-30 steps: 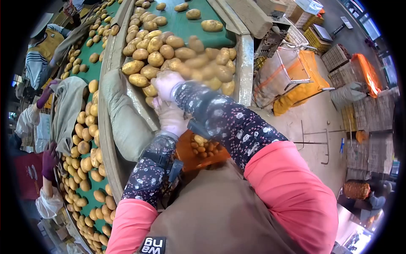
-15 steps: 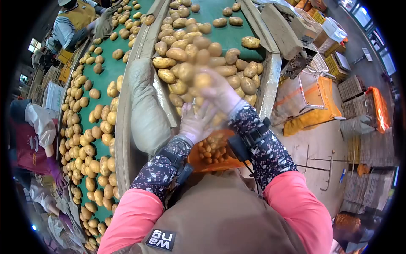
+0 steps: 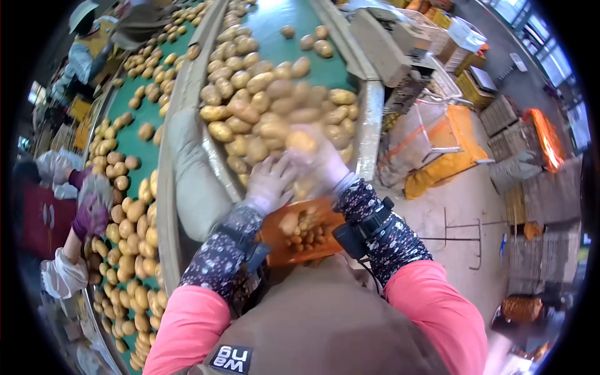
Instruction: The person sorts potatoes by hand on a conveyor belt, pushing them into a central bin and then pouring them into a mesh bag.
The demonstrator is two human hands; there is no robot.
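Both gloved hands worked at the near lip of the green conveyor belt, where a heap of potatoes had piled against the end. The heap lay directly ahead of the fingertips, up the belt and away from the body. The orange mesh sack hung open directly beneath the wrists, between belt end and apron, with small potatoes already inside.

The right hand was the nearer to the heap. It reached slightly further up the belt, and a blurred potato sat right at its fingertips. Motion blur hid whether those fingers were curled round it or only pushing against it, so I cannot tell. The left hand sat just beside it, a little lower. Its fingers were spread loosely, touching the nearest potatoes at the lip and holding nothing that could be made out.

Most potatoes in the heap lay with their long axes across the belt.
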